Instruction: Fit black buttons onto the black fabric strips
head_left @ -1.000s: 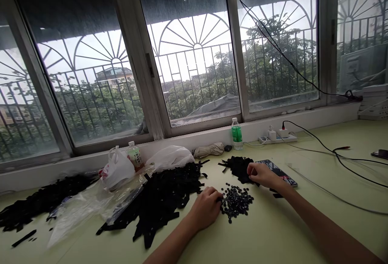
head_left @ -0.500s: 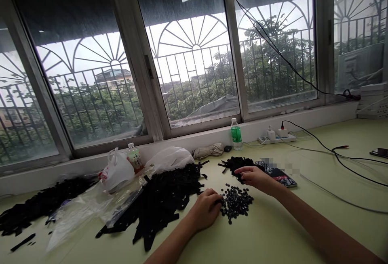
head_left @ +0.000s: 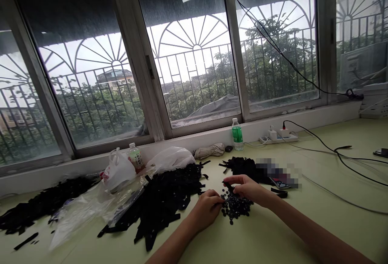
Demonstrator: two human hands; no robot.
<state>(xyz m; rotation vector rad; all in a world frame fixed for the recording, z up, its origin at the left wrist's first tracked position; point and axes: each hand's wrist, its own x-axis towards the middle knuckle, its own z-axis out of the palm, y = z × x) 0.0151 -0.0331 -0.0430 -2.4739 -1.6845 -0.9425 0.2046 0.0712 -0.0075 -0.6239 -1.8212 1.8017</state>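
Note:
My right hand (head_left: 247, 189) pinches a short black fabric strip (head_left: 229, 187) above a pile of small dark round pieces (head_left: 235, 206). At the left edge of that pile rests my left hand (head_left: 208, 206), its fingers curled and closed; whether something small is between them is hidden. Left of it spreads a large heap of black strips (head_left: 163, 201). A smaller heap of black strips (head_left: 242, 167) lies behind my right hand.
A clear plastic sheet (head_left: 81, 215), a white bag (head_left: 119, 173) and more black strips (head_left: 45, 199) lie left. Along the sill stand a green-labelled bottle (head_left: 237, 135) and a power strip (head_left: 283, 139). Cables (head_left: 336, 153) cross the right side.
My right hand has moved left and down from the smaller heap and now holds a black strip over the round pieces. Another strip now lies by my right wrist. My left hand has barely moved.

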